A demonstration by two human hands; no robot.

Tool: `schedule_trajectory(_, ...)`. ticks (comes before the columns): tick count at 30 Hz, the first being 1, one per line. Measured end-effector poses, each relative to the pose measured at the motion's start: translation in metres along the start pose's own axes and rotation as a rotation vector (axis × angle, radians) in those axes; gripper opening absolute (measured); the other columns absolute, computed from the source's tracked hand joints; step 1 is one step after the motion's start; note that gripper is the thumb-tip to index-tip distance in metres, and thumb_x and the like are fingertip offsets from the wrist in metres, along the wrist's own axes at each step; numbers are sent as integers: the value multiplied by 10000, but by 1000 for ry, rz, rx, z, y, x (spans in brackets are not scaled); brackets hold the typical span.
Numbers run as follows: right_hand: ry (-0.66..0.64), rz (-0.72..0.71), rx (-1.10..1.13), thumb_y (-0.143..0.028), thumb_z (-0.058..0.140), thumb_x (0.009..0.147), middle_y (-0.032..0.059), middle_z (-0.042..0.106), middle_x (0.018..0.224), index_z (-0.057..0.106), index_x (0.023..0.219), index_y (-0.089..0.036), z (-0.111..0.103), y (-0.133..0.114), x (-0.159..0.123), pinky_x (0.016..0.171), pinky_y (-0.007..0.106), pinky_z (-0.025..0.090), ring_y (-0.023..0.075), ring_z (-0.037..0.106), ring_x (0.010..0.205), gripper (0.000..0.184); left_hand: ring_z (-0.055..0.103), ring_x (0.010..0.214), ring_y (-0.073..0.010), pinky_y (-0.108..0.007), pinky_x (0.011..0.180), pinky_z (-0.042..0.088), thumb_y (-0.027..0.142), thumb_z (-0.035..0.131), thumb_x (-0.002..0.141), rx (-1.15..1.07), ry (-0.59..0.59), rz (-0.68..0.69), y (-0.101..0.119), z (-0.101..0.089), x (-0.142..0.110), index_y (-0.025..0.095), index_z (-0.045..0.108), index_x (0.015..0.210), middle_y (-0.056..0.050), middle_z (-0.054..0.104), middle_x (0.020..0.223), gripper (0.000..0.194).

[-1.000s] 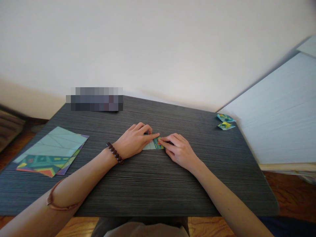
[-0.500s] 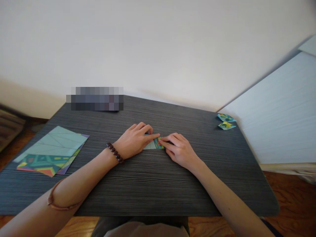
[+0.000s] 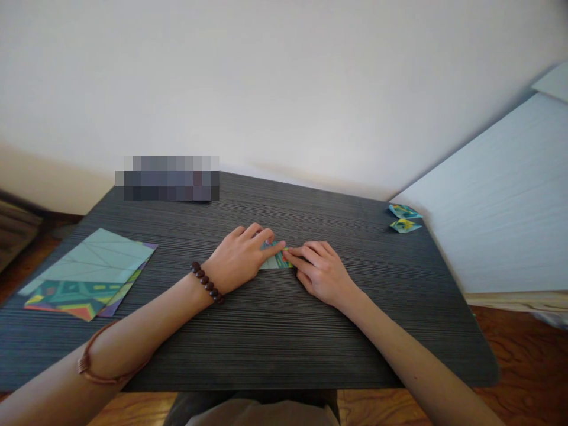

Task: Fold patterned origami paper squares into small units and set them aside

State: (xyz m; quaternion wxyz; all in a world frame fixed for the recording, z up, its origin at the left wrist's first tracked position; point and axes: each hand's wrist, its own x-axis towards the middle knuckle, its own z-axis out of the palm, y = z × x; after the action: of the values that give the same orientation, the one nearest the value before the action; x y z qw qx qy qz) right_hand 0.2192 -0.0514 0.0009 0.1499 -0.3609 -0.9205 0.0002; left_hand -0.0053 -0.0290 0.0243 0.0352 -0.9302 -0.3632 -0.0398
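A small folded piece of patterned paper [image 3: 271, 261], pale on the left and green with a spot of red on the right, lies on the dark table between my hands. My left hand [image 3: 237, 255] holds it down from the left, index finger stretched across its top edge and the other fingers bent; the thumb is hidden. From the right, my right hand [image 3: 323, 271] pinches the paper's right end, fingertips close together. Its thumb is only partly visible. The two hands' fingertips are almost touching over the paper.
Several loose patterned sheets [image 3: 89, 269] overlap at the left of the table [image 3: 275, 337]. Two small folded paper pieces [image 3: 404, 225] sit near the far right corner. A blurred-out object [image 3: 168, 180] stands at the back left, by the wall [image 3: 284, 83]. A pale panel [image 3: 497, 207] borders the right side.
My left index fingertip has drawn back slightly to the left along the paper. My right fingers stay at its right end. The whole view has shifted a little.
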Motion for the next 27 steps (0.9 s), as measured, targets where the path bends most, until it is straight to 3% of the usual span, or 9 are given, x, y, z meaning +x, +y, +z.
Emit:
schedule_trajectory(15,-14,-14,-42,-150,458,857,62,528,1319,518,1263,-145,-9,-7,-19,851,436,427,236,502,998,410,491,951,-233,-372,764,444,243,447,885,-70,54,-91,8,-4,4,272,570,1173,-70,566,1044,315)
schedule_trajectory(21,90,157,155,-166,462,859,69,640,1104,597,1144,-188,-6,-3,-6,800,386,454,198,543,912,316,488,960,-226,-368,786,448,232,467,875,-88,62,-73,8,-2,4,269,570,1172,-73,561,1050,316)
schedule_trajectory(27,84,172,217,-161,423,874,63,622,954,645,995,-178,-1,3,17,798,339,463,171,566,856,253,482,963,-235,-379,781,452,240,443,887,-74,51,-75,8,-2,5,270,564,1177,-71,560,1055,316)
